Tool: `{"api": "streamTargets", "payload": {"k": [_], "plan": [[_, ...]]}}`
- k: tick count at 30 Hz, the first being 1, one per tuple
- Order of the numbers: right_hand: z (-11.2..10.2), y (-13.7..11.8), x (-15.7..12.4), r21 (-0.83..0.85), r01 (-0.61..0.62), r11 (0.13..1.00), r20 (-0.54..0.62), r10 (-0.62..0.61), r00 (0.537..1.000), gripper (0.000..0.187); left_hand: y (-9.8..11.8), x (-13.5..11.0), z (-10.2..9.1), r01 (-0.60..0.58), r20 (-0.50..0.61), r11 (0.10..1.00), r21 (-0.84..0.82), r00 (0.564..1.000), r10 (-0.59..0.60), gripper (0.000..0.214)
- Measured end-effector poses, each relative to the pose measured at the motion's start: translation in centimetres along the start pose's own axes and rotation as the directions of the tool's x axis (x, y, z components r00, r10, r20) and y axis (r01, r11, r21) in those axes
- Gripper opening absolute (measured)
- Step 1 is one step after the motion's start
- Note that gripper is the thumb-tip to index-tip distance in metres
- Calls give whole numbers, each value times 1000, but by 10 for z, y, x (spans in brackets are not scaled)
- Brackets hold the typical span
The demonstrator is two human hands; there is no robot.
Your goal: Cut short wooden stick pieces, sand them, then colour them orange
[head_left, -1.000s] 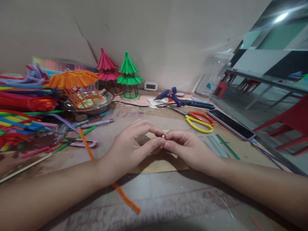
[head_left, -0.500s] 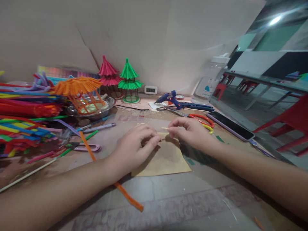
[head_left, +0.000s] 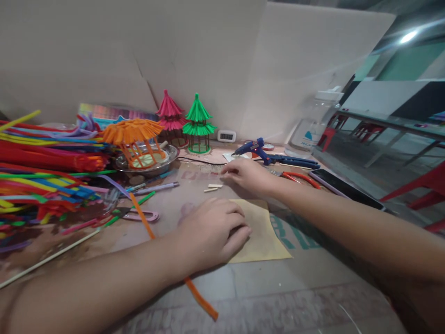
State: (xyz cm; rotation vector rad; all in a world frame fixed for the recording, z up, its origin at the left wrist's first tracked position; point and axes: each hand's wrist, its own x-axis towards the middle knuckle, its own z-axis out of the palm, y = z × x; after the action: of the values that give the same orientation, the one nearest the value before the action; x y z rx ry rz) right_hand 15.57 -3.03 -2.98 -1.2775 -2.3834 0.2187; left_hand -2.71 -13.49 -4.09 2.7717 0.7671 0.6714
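Note:
Over the left part of a yellow paper square (head_left: 266,236) rests my left hand (head_left: 215,229). Its fingers curl in toward the thumb, and whatever they hold, if anything, is hidden. My right hand (head_left: 248,176) reaches farther out, past the paper's top edge, with thumb and fingertips drawn together in a pinch. Nothing can be made out between them. Just left of and below those fingertips, short pale wooden stick pieces (head_left: 215,186) lie on the table. An orange pipe cleaner (head_left: 200,299) runs beneath my left forearm.
Pipe cleaner bundles (head_left: 52,157) fill the left side. An orange-roofed model (head_left: 134,134) stands in a metal bowl (head_left: 172,160). Behind are pink (head_left: 170,113) and green (head_left: 198,118) models. A glue gun (head_left: 259,148), pliers (head_left: 295,161), scissors (head_left: 301,177) and a phone (head_left: 344,188) lie to the right.
My right hand has moved forward and left, from the paper to beside the stick pieces; the stick earlier in its fingers no longer shows there. My left hand has drawn slightly nearer. The view has shifted.

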Motion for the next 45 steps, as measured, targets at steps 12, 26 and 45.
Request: {"api": "streamTargets", "payload": {"k": [12,26,45], "plan": [[1,-37,4,-146,215,966,232,-178,956,15,0,0,4,-4,5,999,40,1000,4,25],[-24,-23,-62,869,-237,434,193,144,971,18,-5,6,-7,186,-160,955,-229,961,-226,28],[-9,-44,-102,960,-190,208,145,215,966,30,-10,6,-5,2,-293,982,-188,954,-58,13]]}}
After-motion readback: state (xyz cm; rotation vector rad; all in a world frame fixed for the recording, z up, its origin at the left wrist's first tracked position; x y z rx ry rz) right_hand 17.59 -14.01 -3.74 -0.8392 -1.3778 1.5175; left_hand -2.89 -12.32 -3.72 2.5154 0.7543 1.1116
